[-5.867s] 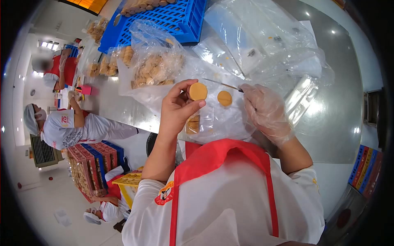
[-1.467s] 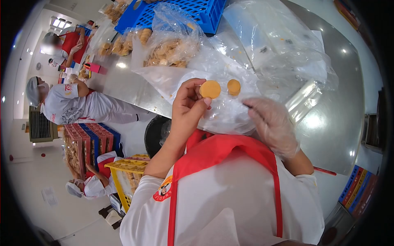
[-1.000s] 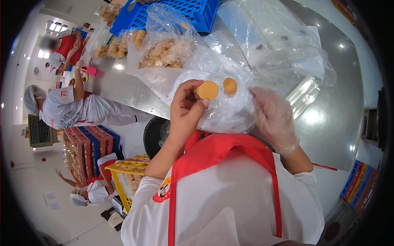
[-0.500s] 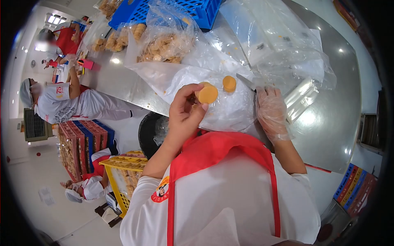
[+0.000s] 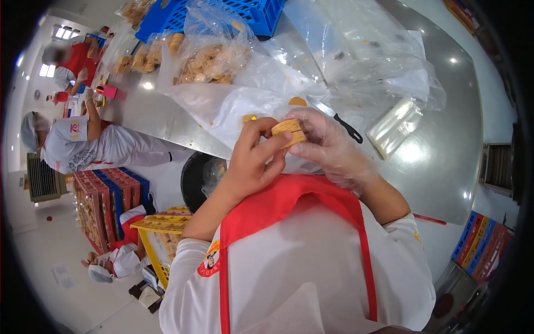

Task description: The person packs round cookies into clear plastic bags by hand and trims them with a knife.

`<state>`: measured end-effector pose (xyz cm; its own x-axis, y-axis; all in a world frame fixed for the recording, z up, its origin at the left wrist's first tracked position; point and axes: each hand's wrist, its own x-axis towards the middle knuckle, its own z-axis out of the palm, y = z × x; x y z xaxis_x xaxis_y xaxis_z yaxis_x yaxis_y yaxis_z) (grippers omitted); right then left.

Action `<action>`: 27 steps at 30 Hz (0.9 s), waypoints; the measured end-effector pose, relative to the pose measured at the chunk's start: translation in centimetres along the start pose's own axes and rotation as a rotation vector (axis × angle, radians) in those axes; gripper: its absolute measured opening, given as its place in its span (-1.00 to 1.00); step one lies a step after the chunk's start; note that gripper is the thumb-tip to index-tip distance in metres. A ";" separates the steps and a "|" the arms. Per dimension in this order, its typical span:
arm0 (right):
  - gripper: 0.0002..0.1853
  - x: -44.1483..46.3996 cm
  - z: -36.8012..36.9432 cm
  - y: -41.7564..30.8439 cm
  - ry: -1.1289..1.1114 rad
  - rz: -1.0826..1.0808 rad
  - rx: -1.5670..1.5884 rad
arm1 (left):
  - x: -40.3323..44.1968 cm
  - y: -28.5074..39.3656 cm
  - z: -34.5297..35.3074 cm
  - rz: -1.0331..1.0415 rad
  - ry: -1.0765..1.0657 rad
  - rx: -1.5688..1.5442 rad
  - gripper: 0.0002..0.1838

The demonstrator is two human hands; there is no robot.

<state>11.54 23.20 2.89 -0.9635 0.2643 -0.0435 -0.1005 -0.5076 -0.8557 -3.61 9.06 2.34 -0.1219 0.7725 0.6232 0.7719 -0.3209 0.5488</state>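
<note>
Between my two hands is a small stack of round biscuits (image 5: 289, 132), tipped so its ridged, layered side shows. My bare left hand (image 5: 253, 156) pinches it from the left with thumb and fingers. From the other side, the fingers of my right hand (image 5: 336, 147), in a clear plastic glove, close on the same stack. Just beyond my fingers, another round biscuit stack (image 5: 298, 101) lies on the white plastic sheet (image 5: 214, 106), partly hidden. More biscuit pieces (image 5: 248, 118) show behind my left hand. A knife (image 5: 347, 128) with a black handle rests to the right.
A clear bag of biscuits (image 5: 208, 64) sits before a blue crate (image 5: 222, 16). Clear plastic bags (image 5: 378, 50) cover the metal table's (image 5: 445, 139) far right. A black bin (image 5: 192, 181) and yellow crate (image 5: 146, 245) stand at left, where several co-workers (image 5: 69, 142) are.
My right hand has left the knife handle and moved left to the biscuit stack, now held by both hands. The stack has turned from face-up to side-on.
</note>
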 end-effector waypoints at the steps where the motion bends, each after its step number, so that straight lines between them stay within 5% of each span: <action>1: -0.42 0.2 -0.3 0.3 -0.001 -0.144 -0.215 | -0.1 0.3 0.3 -0.120 0.085 -0.180 -0.35; 3: -0.41 0.5 -0.6 0.4 0.000 -0.396 -0.606 | -0.2 1.2 1.1 -0.358 0.255 -0.543 -0.33; 7: -0.35 0.4 -0.7 0.2 0.066 -0.673 -1.106 | 0.3 1.4 -1.7 -0.971 0.020 -1.152 -0.34; 12: -0.29 0.3 -0.9 1.0 0.070 -0.837 -1.190 | -0.1 1.9 -1.4 -0.974 0.044 -1.093 -0.39; 18: -0.38 -0.2 -0.2 -0.3 0.001 -0.620 -0.890 | -0.2 2.5 -1.0 -0.870 0.128 -1.001 -0.41; 27: -0.52 -0.7 -0.3 -0.8 0.000 -0.546 -0.851 | -0.4 2.6 -0.2 -0.803 0.177 -0.742 -0.45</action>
<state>12.36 23.73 3.48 -0.8385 0.2854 0.4641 -0.3173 0.4366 -0.8418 -1.64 7.79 3.62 -0.5529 0.8329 -0.0255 -0.1300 -0.0560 0.9899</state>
